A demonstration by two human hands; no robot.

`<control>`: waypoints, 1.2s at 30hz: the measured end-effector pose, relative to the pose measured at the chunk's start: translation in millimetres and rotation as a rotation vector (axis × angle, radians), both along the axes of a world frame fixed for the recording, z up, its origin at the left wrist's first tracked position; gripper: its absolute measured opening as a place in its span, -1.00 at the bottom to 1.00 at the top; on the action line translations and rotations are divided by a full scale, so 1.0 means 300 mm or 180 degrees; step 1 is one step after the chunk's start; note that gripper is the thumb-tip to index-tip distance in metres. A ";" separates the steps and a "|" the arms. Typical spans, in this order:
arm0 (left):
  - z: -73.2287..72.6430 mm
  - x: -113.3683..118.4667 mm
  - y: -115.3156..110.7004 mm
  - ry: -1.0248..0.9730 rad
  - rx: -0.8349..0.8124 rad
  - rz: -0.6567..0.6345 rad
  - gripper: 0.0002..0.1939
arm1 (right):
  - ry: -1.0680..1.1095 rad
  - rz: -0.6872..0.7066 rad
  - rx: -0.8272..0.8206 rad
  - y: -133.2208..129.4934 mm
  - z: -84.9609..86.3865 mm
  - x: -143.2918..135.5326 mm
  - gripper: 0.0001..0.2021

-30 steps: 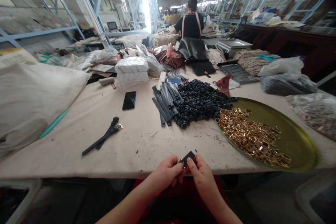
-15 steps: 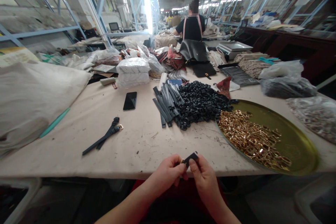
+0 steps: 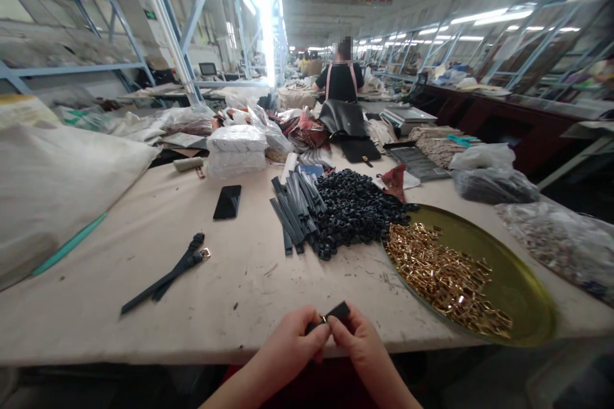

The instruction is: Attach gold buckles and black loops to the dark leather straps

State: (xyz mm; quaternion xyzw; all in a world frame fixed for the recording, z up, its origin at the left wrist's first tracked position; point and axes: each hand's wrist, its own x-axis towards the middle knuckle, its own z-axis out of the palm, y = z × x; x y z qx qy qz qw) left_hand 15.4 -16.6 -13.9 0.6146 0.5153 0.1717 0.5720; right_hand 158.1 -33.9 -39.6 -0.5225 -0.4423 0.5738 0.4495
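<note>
Between my two hands, over the table's front edge, is a short black strap (image 3: 339, 311) with a small gold buckle (image 3: 324, 319) at its middle. My left hand (image 3: 300, 335) pinches the strap's left part beside the buckle. The fingers of my right hand (image 3: 357, 332) are closed on its right part. Finished-looking black straps with a gold buckle (image 3: 165, 275) lie crossed on the left of the table. Flat black strips (image 3: 295, 211) lie beyond my hands, beside a heap of small black loops (image 3: 357, 211). Gold buckles (image 3: 446, 275) are piled on a round tray (image 3: 518, 281).
A phone (image 3: 227, 202) lies on the table (image 3: 211, 326). White wrapped packs (image 3: 236, 150), a black leather piece (image 3: 343, 118) and plastic bags (image 3: 494, 182) stand farther back. A large pale sack (image 3: 62, 172) covers the left side. A person (image 3: 341, 80) is in the background.
The view has tilted up, so the table things sit lower in the picture. My fingers have shifted on the strap, and the gold buckle now shows between my hands.
</note>
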 end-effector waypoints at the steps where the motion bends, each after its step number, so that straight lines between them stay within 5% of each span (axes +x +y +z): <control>1: -0.009 0.002 0.013 -0.0054 -0.0078 0.0079 -0.75 | -0.0099 -0.0060 0.0127 0.003 -0.002 -0.003 -0.74; 8: -0.035 0.006 0.081 -0.0593 0.0240 0.0294 -0.78 | -0.1105 0.0405 0.0685 0.156 -0.010 0.072 -0.58; 12: -0.072 0.003 0.105 -0.0476 0.0116 0.0506 -0.81 | -0.1963 -0.0292 0.0997 0.327 -0.025 0.122 -0.76; 16: -0.104 -0.003 0.111 -0.0467 -0.0006 0.0642 -0.79 | -0.2225 -0.0481 0.1025 0.410 -0.059 0.099 -0.84; 27: -0.120 -0.009 0.099 -0.0385 -0.0075 0.0789 -0.80 | -0.1655 -0.0709 0.0744 0.326 -0.068 0.129 -0.83; 36: -0.042 -0.001 0.114 -0.0359 0.0199 0.0568 -0.73 | 0.0153 0.0014 -0.0123 0.120 0.013 0.065 -0.73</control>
